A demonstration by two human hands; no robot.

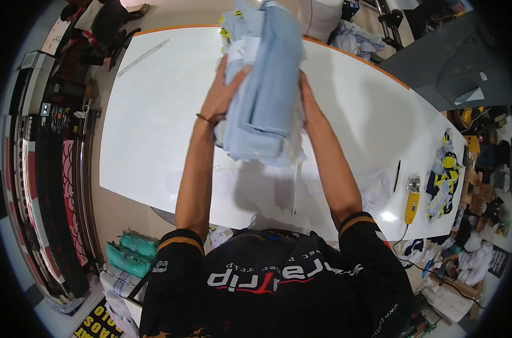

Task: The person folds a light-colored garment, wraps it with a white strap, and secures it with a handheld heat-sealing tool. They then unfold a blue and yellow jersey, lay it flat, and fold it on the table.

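A thick bundle of folded light-blue fabric [274, 84] is raised above the white table, toward its far edge. Bits of yellow and black show at the bundle's far left corner, and a rolled or folded piece lies on top of it. My left hand [225, 93] grips the left side, thumb over the top and the other fingers partly hidden. Against the right side presses my right hand [310, 104], with most of its fingers hidden behind the cloth. The bundle is held between both hands.
On the white table [154, 118] lie a clear ruler [144, 57] at far left, a black pen [397, 176], a yellow handheld electric cutter [412, 205] with a cord, and patterned fabric scraps [444, 174] at right. A large grey panel [436, 73] stands beyond the far right edge.
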